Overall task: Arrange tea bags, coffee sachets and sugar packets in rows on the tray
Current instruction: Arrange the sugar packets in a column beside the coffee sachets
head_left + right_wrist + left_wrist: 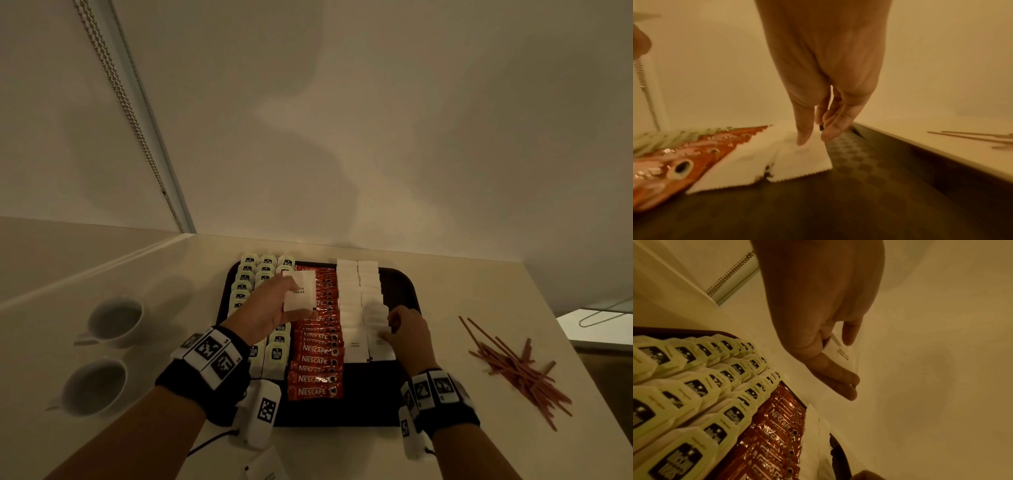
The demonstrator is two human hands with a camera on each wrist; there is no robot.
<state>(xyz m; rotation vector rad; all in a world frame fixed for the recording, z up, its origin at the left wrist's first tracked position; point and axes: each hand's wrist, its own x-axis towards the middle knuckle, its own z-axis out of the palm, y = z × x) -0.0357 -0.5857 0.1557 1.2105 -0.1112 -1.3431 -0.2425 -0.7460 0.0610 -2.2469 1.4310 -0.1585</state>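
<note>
A: Head view first: what are the hands doing?

B: Left hand point(265, 310) is raised over the tray, pinching one white sugar packet point(299, 291) between thumb and fingers. Right hand point(407, 330) is low on the tray's right side, fingers pointing down, tips touching the near end of the sugar rows point(359, 301); it seems to grip nothing.

A: Where is the held packet relative to the rows?

B: Above the coffee sachets point(317, 349), not yet laid down.

A: How far along is the job?

B: Nearly done, I judge. The dark tray point(404, 291) holds three rows of pale green tea bags point(246, 274) on the left, one overlapping row of red sachets in the middle, and two rows of sugar on the right. What remains is placing the held packet, probably at the near end of a sugar row.

A: Anything else around?

B: Two cups point(114, 320) on the counter to the left, and a loose pile of brown stirrers point(517, 366) to the right.
</note>
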